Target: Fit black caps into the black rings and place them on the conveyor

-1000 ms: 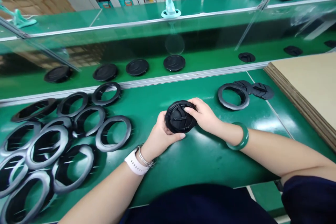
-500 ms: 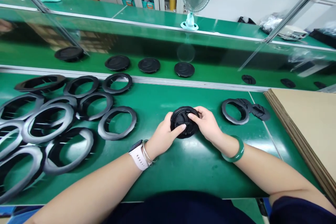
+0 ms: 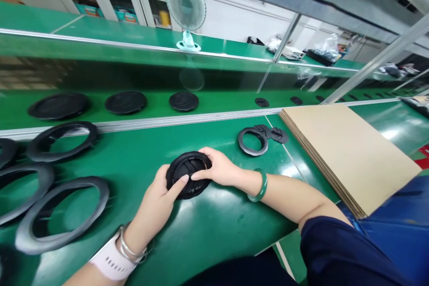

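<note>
A round black ribbed plastic cover (image 3: 187, 163) is held between both hands over the green workbench (image 3: 214, 232). Its lower edge is cupped by the left hand (image 3: 156, 201), with one digit laid across the face. Its upper edge is pressed by the right hand (image 3: 217, 167), fingers extended. Black rings (image 3: 78, 183) lie left of the cover. One black ring (image 3: 243, 147) and flat black pieces (image 3: 278, 135) lie right of it, with a cardboard stack (image 3: 348, 156) further right.

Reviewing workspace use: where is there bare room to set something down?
Bare green mat lies below the black cap, between the left hand and right forearm. A smaller patch sits between the right hand and lone black ring. Crowded: the left's black rings and flat black pieces beside the lone ring.
</note>
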